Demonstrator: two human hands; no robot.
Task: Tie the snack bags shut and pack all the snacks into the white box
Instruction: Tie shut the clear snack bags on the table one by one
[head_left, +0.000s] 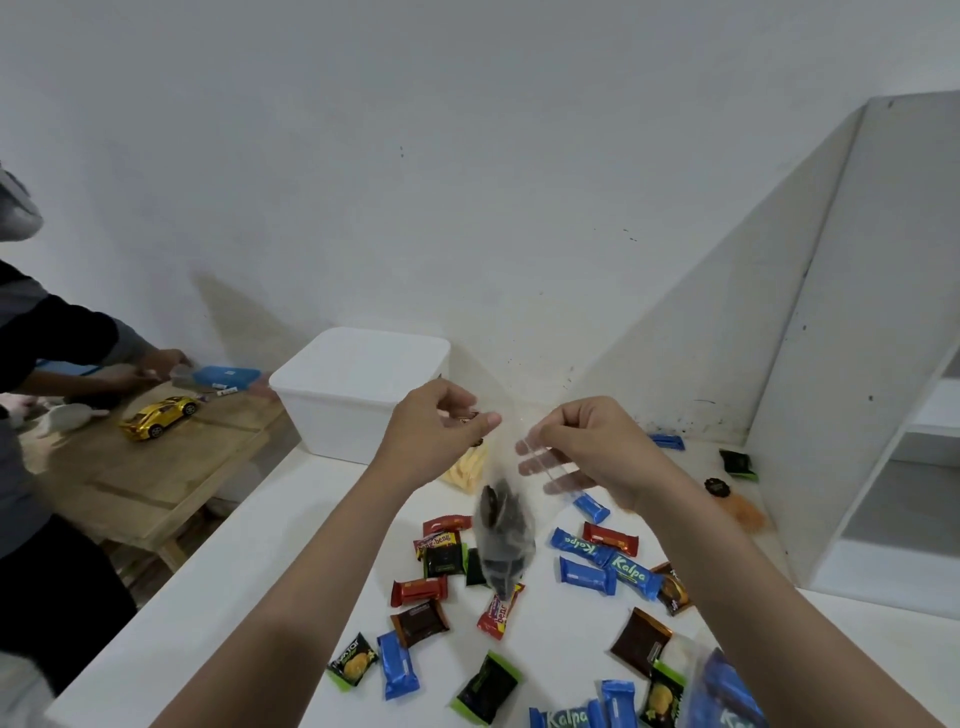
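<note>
At nine o'clock, at the frame's left edge, another person (31, 364) in dark sleeves handles a blue case (226, 375) over a wooden bench (156, 467); a gold toy car (160, 417) stands on that bench. Just right of it, around eleven o'clock from the middle of the view, the white box (358, 395) sits on the white counter (249, 561) against the wall, its lid on.

In front of the box the left hand (434, 428) is raised, fingers (483, 421) curled and pinching the top of a clear snack bag (503, 535). The bag hangs between the two hands above the counter, blurred, with dark round biscuits at its bottom. The right hand (589, 447), at one o'clock from the bag, pinches the other side of the bag's mouth with thumb and forefinger, the remaining fingers spread behind the clear plastic.

Behind the bag lies a second bag of pale yellow sticks (467, 467). Below the hands, from six to four o'clock, small wrapped snacks are scattered loose on the counter: red bars (418, 592), black-and-green packets (488, 686), brown packets (641, 642) and blue Kalpa bars (631, 574). At two o'clock, near the corner, lie one more blue bar (667, 441) and a dark packet (736, 462), beside an orange patch (748, 512) that I cannot identify. A white shelf unit (883, 364) stands at three o'clock.
</note>
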